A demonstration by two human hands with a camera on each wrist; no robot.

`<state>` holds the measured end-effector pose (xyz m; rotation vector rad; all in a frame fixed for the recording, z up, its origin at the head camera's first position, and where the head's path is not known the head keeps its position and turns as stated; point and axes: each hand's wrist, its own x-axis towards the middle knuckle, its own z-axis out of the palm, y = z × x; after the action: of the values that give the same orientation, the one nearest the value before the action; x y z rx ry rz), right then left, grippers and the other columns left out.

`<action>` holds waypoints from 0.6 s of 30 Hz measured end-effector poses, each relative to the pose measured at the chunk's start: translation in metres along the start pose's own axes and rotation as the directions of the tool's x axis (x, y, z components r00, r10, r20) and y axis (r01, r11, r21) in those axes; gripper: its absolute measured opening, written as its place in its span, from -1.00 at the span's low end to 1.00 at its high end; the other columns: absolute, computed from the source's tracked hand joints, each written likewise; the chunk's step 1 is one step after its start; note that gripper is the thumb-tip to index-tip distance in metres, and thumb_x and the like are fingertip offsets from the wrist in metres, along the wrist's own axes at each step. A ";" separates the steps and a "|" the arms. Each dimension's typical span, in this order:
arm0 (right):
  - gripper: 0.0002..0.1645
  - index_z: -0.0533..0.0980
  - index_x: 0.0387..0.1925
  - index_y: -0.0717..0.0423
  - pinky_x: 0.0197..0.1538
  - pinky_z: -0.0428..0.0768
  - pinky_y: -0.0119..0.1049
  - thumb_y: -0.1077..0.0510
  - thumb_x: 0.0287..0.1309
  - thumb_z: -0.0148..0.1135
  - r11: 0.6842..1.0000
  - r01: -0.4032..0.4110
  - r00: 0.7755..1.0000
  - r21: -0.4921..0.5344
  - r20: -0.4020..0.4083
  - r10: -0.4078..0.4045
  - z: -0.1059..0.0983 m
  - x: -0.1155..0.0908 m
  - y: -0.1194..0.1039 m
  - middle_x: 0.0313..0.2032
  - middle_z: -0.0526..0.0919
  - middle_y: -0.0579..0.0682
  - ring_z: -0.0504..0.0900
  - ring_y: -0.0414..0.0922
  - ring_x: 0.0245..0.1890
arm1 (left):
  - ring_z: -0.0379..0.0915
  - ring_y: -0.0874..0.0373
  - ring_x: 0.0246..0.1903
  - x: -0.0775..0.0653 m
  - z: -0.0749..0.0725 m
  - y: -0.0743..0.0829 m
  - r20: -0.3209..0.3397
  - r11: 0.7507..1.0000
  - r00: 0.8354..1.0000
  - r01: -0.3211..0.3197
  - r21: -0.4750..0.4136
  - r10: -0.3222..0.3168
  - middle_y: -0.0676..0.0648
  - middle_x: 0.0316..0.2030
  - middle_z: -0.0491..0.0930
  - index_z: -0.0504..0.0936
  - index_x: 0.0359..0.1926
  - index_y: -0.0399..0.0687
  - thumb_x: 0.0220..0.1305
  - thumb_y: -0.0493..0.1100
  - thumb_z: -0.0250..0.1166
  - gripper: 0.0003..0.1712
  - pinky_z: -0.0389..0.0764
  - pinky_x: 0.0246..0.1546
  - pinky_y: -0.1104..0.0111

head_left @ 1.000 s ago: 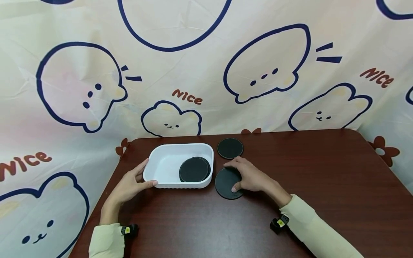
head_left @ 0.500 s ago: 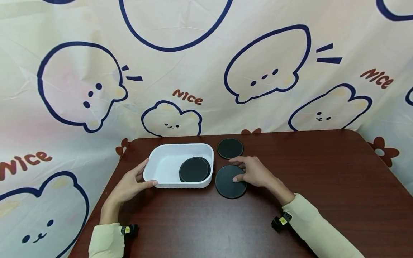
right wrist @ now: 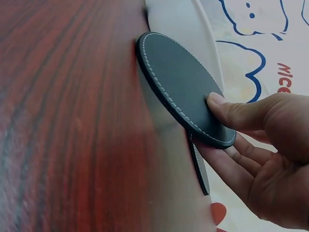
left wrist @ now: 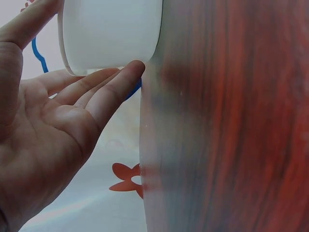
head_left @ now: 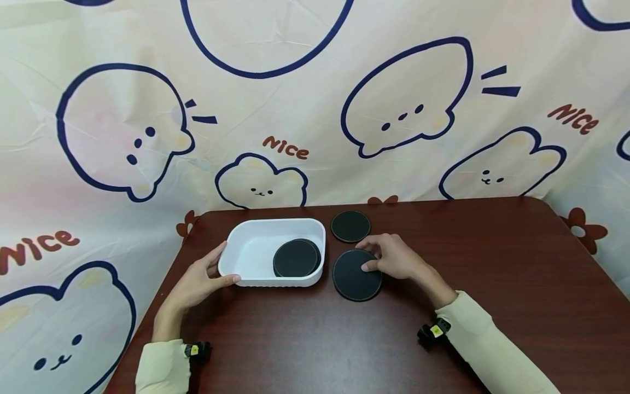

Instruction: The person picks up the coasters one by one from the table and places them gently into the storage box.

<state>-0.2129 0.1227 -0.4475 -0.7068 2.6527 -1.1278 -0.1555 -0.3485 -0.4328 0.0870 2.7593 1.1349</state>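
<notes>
A round black coaster [head_left: 353,283] with pale edge stitching is pinched in my right hand [head_left: 394,257]. In the right wrist view the thumb lies on the face of this coaster [right wrist: 174,82] and the fingers are behind it; it tilts up off the table. My left hand [head_left: 197,282] holds the left end of a white plastic tray [head_left: 246,251], thumb at the front corner. Beneath the tray's end, the left wrist view has the fingers [left wrist: 113,89] stretched along it. Overlapping black coasters [head_left: 295,258] lie inside the tray's right half.
Another black coaster [head_left: 350,226] lies on the table behind the right hand, near the back edge. The dark brown wooden table [head_left: 315,339] reaches back to a cartoon-printed cloth [head_left: 325,109] hanging behind it.
My right hand has pulled the coaster slightly to the right and lifted it, its thumb now on the coaster's upper right. The left hand and tray have stayed put.
</notes>
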 end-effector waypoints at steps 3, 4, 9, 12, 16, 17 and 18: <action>-0.54 0.73 0.14 0.08 -0.13 0.66 -0.26 0.23 0.19 0.59 1.000 -0.005 1.000 0.007 0.007 0.005 -0.003 -0.001 -0.002 -0.12 0.80 -0.01 0.63 -0.14 -0.24 | 0.38 -0.38 0.49 0.000 0.000 0.000 0.001 1.000 1.000 0.001 0.000 -0.001 -0.40 0.64 0.15 -0.06 0.74 -0.16 0.31 0.12 0.55 0.27 0.54 0.36 -0.14; -0.54 0.73 0.14 0.08 -0.14 0.66 -0.26 0.24 0.19 0.58 1.000 -0.009 1.000 0.012 0.012 0.009 -0.004 -0.001 -0.002 -0.13 0.79 -0.01 0.63 -0.14 -0.24 | 0.38 -0.38 0.49 0.000 0.001 0.000 0.001 1.000 1.000 0.003 -0.001 -0.003 -0.40 0.64 0.15 -0.06 0.74 -0.15 0.31 0.13 0.55 0.28 0.54 0.36 -0.14; -0.57 0.71 0.15 0.11 -0.16 0.67 -0.26 0.27 0.24 0.53 0.998 -0.035 0.998 0.052 0.049 0.032 -0.008 -0.002 -0.001 -0.13 0.78 0.00 0.62 -0.13 -0.28 | 0.39 -0.38 0.48 0.000 0.001 0.000 0.006 1.000 1.000 0.008 -0.004 -0.008 -0.40 0.64 0.17 -0.06 0.74 -0.12 0.31 0.14 0.55 0.28 0.56 0.34 -0.13; -0.58 0.70 0.16 0.14 -0.22 0.66 -0.28 0.28 0.27 0.50 0.996 -0.051 0.997 0.076 0.069 0.046 -0.011 -0.002 -0.001 -0.14 0.77 0.03 0.61 -0.13 -0.31 | 0.39 -0.39 0.48 0.000 0.000 0.001 0.008 1.000 1.000 0.016 -0.003 -0.016 -0.41 0.64 0.16 -0.07 0.75 -0.11 0.31 0.16 0.54 0.28 0.54 0.34 -0.12; -0.56 0.69 0.18 0.17 -0.34 0.64 -0.31 0.31 0.28 0.48 0.993 -0.055 0.996 0.105 0.082 0.047 -0.015 -0.003 -0.001 -0.14 0.76 0.07 0.61 -0.13 -0.35 | 0.40 -0.38 0.48 0.001 0.000 0.002 0.008 1.000 1.000 0.016 -0.002 -0.016 -0.41 0.64 0.16 -0.07 0.74 -0.13 0.31 0.17 0.54 0.29 0.54 0.34 -0.10; -0.55 0.69 0.19 0.17 -0.37 0.63 -0.31 0.32 0.28 0.48 0.992 -0.059 0.995 0.113 0.084 0.050 -0.015 -0.004 0.000 -0.14 0.76 0.07 0.60 -0.13 -0.36 | 0.41 -0.38 0.47 0.000 0.000 0.002 0.009 1.000 1.000 0.016 -0.002 -0.016 -0.42 0.64 0.16 -0.07 0.74 -0.13 0.31 0.16 0.55 0.29 0.54 0.34 -0.10; -0.55 0.68 0.20 0.19 -0.39 0.63 -0.31 0.33 0.28 0.47 0.991 -0.058 0.995 0.121 0.088 0.047 -0.015 -0.004 0.000 -0.14 0.77 0.08 0.60 -0.13 -0.37 | 0.42 -0.38 0.47 0.000 0.000 0.002 0.010 1.000 1.000 0.015 -0.001 -0.015 -0.42 0.63 0.16 -0.07 0.74 -0.14 0.31 0.16 0.55 0.29 0.55 0.34 -0.10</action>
<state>-0.2145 0.1341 -0.4370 -0.6435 2.4916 -1.2068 -0.1558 -0.3475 -0.4315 0.0714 2.7460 1.1289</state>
